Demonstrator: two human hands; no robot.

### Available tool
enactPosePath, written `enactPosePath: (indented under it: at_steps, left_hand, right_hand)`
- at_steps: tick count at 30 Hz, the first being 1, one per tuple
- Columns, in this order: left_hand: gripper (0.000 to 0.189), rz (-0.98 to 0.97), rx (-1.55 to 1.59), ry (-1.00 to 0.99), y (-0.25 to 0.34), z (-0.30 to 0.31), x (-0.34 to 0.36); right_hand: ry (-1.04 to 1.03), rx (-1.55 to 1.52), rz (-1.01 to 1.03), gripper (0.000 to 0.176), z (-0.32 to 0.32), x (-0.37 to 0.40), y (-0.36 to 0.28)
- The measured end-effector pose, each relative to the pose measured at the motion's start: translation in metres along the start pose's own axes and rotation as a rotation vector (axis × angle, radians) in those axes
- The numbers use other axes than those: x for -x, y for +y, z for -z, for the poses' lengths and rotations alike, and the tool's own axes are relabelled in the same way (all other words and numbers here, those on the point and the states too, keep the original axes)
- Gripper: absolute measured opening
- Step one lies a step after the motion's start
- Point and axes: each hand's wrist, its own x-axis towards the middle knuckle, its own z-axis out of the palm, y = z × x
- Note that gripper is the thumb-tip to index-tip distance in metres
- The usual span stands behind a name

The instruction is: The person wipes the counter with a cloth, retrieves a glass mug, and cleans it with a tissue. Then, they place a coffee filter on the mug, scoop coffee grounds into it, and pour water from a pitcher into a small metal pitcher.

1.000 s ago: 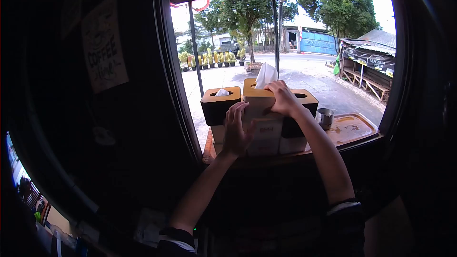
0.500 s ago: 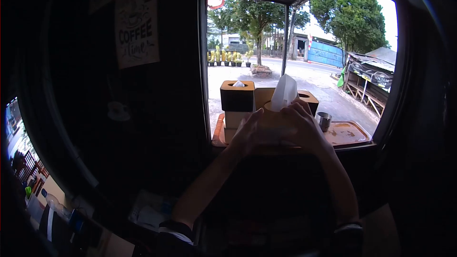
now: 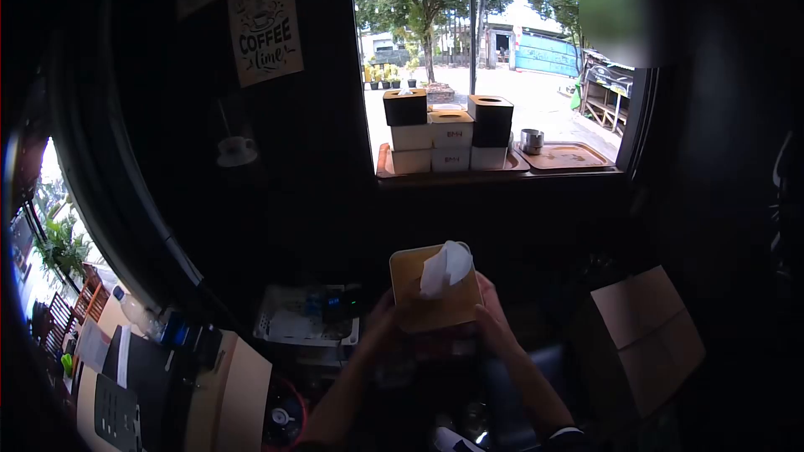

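Observation:
A tissue box [image 3: 409,308] with a light wooden top and a white tissue [image 3: 446,271] sticking out of its slot is held between my two hands, low in front of me. My left hand [image 3: 382,323] grips its left side; that side is very dark and most of the fingers are hidden. On the right side my right hand [image 3: 494,311] is closed around the box, thumb near the top edge. Ahead on the window ledge, several more tissue boxes [image 3: 452,135], white and black with wooden tops, stand stacked on a brown tray [image 3: 385,166].
A metal cup [image 3: 532,141] stands by a second brown tray [image 3: 578,156] on the ledge. Lower right is a cardboard box [image 3: 649,326]; lower left, a white tray of items [image 3: 276,326] and a counter [image 3: 226,393] with objects. A coffee poster [image 3: 265,29] hangs on the dark wall.
The tissue box has come down and back from the window ledge in both hands. The view has tilted lower, and the stacked boxes on the ledge are now uncovered.

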Motion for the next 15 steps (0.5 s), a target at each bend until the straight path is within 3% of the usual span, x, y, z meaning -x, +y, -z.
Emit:
enactPosePath:
  at_steps: [1,3,7,12,15]
  left_hand:
    - [0.062,-0.018,-0.015,0.054,-0.007,-0.002,0.027]
    - [0.064,-0.011,-0.019,0.113,-0.014,-0.01,0.082]
    - [0.066,-0.041,0.008,0.302,-0.037,-0.025,0.182]
    - [0.071,-0.247,0.039,0.513,-0.057,-0.091,0.293]
    - [0.071,-0.313,0.047,0.712,-0.099,-0.116,0.359]
  right_hand:
    - [-0.068,-0.186,-0.209,0.09,-0.012,0.017,-0.01]
    - [-0.091,-0.288,-0.375,0.088,-0.033,0.051,-0.03]
    - [-0.236,-0.336,-0.492,0.086,-0.055,0.113,-0.025]
    - [-0.436,-0.446,-0.594,0.083,-0.079,0.18,-0.03]
    - [-0.609,-0.504,-0.633,0.082,-0.095,0.223,-0.026]
